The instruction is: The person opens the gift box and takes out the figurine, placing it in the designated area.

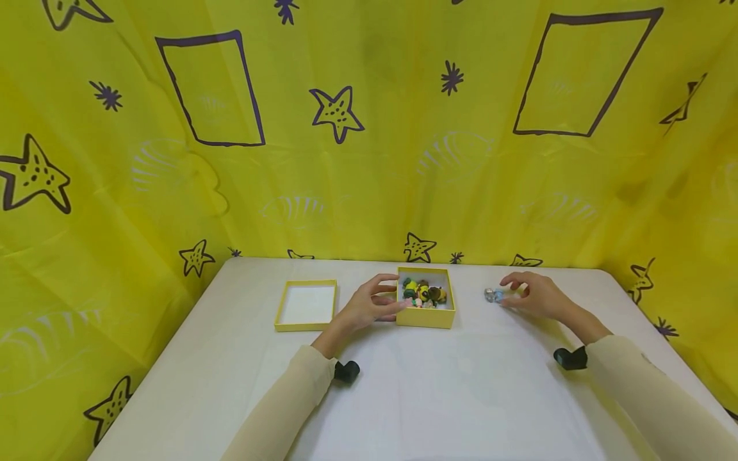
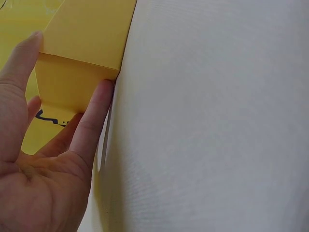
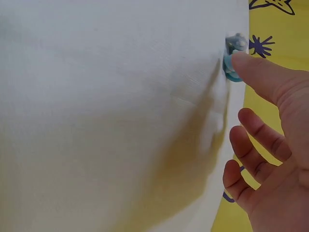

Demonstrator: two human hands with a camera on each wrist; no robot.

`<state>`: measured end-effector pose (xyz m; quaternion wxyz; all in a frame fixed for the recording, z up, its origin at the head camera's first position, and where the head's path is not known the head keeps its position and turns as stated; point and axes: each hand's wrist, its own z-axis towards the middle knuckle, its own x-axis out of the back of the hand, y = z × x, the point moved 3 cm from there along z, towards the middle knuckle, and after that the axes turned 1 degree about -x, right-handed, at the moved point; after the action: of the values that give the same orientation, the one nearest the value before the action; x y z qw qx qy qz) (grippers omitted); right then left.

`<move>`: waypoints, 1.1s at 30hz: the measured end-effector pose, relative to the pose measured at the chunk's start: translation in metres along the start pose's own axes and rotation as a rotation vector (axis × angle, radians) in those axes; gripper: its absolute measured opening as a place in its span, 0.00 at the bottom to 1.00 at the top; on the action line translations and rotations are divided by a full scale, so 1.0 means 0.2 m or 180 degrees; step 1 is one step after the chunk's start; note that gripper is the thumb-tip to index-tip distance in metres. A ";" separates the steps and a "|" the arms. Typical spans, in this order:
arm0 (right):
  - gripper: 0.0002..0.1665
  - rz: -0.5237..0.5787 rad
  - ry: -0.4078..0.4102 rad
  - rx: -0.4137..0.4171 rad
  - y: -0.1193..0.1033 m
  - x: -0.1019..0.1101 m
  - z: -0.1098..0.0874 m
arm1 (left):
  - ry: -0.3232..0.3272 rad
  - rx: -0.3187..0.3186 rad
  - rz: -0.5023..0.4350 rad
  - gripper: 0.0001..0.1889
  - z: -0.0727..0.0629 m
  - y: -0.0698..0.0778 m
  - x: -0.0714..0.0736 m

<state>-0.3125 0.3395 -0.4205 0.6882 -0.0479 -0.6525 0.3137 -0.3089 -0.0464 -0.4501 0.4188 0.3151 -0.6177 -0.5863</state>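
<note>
White table (image 1: 461,397), cut off at bottom; yellow box (image 1: 426,319) on it, left side part-hidden by left hand (image 1: 371,303), fingers spread. Right hand (image 1: 534,296): thumb on blurry, part-covered blue figurine (image 1: 492,295) right of box; can't tell if pinched.

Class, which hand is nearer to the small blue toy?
Right. The right hand is at the small blue toy; the left hand is farther away, at the yellow box's left side.

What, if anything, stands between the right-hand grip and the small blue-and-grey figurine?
Nothing visible: the right-hand grip is at the figurine, and the open yellow cardboard box stands left of both.
</note>
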 end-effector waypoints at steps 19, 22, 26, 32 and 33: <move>0.31 -0.0079 -0.0361 0.0138 -0.10 0.13 0.03 | -0.0014 0.0049 -0.0095 0.37 0.00 -0.01 -0.01; 0.31 -0.0095 -0.0387 0.0155 -0.14 0.14 0.03 | -0.0010 0.0060 -0.0118 0.37 0.00 -0.01 -0.01; 0.30 -0.0123 -0.0376 0.0208 -0.18 0.17 0.05 | 0.0002 0.0077 -0.0098 0.37 0.01 -0.02 -0.01; 0.32 -0.0175 -0.0379 0.0322 -0.23 0.20 0.08 | 0.0022 0.0099 -0.0076 0.37 0.01 -0.01 0.00; 0.32 -0.0182 -0.0390 0.0330 -0.24 0.20 0.08 | 0.0023 0.0098 -0.0082 0.37 0.01 -0.01 0.00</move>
<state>-0.3118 0.3147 -0.3598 0.6572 0.0258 -0.6774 0.3295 -0.3107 -0.0450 -0.4528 0.4085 0.3315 -0.6210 -0.5810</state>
